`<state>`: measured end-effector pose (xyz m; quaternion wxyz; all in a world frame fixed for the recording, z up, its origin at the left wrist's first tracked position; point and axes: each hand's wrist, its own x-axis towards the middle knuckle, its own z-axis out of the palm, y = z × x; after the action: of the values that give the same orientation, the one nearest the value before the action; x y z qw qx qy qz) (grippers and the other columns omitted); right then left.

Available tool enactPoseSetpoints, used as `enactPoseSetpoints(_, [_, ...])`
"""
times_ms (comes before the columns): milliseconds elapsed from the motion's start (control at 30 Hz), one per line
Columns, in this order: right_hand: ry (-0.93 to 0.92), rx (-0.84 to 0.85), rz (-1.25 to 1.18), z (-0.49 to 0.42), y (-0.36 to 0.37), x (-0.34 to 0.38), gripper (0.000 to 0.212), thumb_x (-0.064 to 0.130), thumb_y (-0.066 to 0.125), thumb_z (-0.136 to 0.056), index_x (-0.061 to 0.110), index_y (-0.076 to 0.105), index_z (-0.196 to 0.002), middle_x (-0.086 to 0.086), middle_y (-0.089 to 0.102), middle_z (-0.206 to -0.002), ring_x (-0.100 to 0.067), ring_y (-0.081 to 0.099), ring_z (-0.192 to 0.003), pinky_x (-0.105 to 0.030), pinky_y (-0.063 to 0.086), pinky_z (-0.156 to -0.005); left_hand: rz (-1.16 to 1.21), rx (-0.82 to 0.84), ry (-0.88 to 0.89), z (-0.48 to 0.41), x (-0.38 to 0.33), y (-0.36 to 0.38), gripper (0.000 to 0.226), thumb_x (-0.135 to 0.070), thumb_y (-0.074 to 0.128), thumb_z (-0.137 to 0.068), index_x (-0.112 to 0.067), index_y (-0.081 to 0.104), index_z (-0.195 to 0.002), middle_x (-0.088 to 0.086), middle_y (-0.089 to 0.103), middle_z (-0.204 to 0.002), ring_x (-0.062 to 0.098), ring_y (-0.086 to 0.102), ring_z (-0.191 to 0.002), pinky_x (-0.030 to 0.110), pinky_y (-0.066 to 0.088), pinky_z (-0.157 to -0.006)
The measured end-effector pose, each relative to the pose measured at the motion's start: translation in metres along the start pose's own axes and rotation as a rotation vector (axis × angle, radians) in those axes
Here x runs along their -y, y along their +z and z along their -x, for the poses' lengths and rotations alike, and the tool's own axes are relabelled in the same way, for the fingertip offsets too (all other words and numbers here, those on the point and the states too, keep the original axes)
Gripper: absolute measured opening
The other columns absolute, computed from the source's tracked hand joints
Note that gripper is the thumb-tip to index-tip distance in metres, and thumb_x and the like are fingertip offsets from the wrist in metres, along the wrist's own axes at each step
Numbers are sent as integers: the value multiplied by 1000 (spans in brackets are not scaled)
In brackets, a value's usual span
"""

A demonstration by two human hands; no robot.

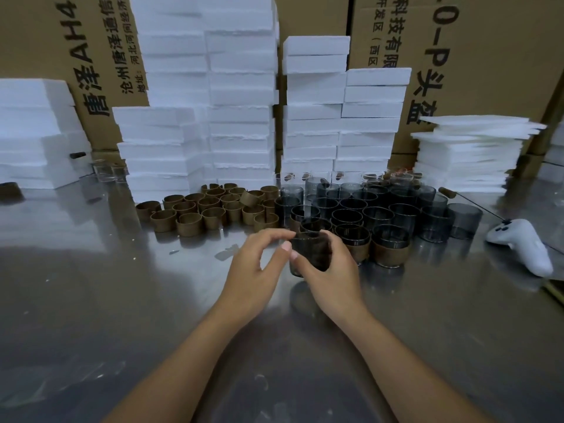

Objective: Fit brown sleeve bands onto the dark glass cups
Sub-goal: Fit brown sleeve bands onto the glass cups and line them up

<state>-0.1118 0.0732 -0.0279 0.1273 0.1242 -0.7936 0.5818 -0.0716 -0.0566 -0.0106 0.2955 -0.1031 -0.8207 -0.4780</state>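
Observation:
A dark glass cup [311,254] with a brown band around it is held just above the steel table [122,300] at centre. My right hand [329,276] grips it from the right side, thumb on the front. My left hand [259,264] is at the cup's left, fingers curved, fingertips touching its rim and side. Behind the cup stand several bare dark glass cups [375,215]. Two cups with brown bands fitted [392,250] stand just right of my hands. A heap of loose brown sleeve bands [210,209] lies to the left of the cups.
Tall stacks of white foam blocks [207,102] line the back, with cardboard boxes [488,56] behind. A white controller [522,245] lies at right beside a stack of thin foam sheets [467,154]. Clear glasses [106,170] stand at far left.

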Motion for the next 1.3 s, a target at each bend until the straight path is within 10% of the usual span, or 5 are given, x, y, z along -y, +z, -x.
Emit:
enactPoseSetpoints(467, [9, 40, -102, 0, 0, 3, 59, 34, 72, -82, 18, 48, -134, -1, 58, -127, -14, 56, -118, -38, 46, -101, -70, 113, -24, -1, 5, -2, 25, -36, 40, -98, -47, 48, -119, -35, 47, -118, -11, 41, -119, -5, 26, -89])
enactPoseSetpoints(733, [-31, 117, -202, 3, -1, 7, 42, 19, 73, -84, 32, 48, -114, 12, 61, -110, 15, 58, -91, -2, 43, -73, -61, 100, -38, -1, 13, -4, 30, -46, 34, -95, -45, 49, -121, -33, 49, -120, -12, 41, -120, -4, 26, -89])
enactPoseSetpoints(1000, [-51, 206, -180, 5, 0, 7, 62, 18, 79, -77, 18, 50, -133, 1, 59, -128, -12, 54, -122, -38, 43, -106, -1, 161, -83, 0, 12, -6, 47, -57, 28, -88, -43, 43, -131, -38, 44, -122, -14, 35, -125, -5, 24, -91])
enactPoseSetpoints(1300, [-69, 243, -149, 5, 0, 4, 60, 16, 81, -74, 21, 56, -129, 2, 66, -118, -13, 61, -112, -42, 48, -99, -39, 207, -78, 1, 15, -2, 58, -59, 27, -89, -38, 38, -142, -16, 45, -135, -7, 29, -129, 4, 23, -99])
